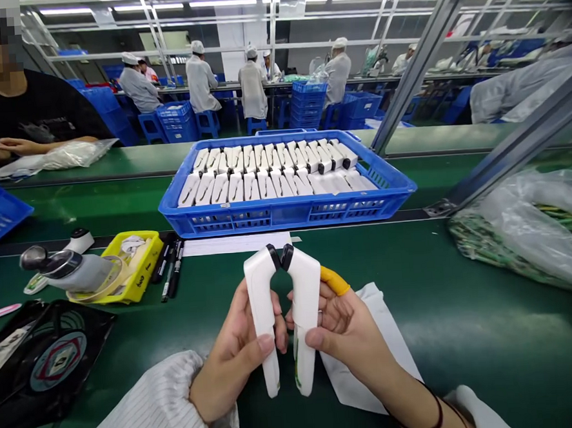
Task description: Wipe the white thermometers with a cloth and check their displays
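My left hand [240,346] is closed around a white angled handheld device [261,299] with a black tip, thumb on its lower front. A second device [305,290] of the same shape is in my right hand [344,327], which wears a yellow finger cot [335,281]. Both stand nearly upright side by side, their black tips close together or touching at the top. A strip of green shows along the lower edge of the right one. Beneath my right hand a white sheet or cloth [368,377] lies on the green bench.
A blue crate [286,213] with rows of similar white devices stands ahead. At left are a yellow tray [144,274], a dispenser bottle [79,272], marker pens [173,266] and a black fan [48,364]. At right, a plastic bag [519,225] holds green boards. A co-worker [32,113] sits at far left.
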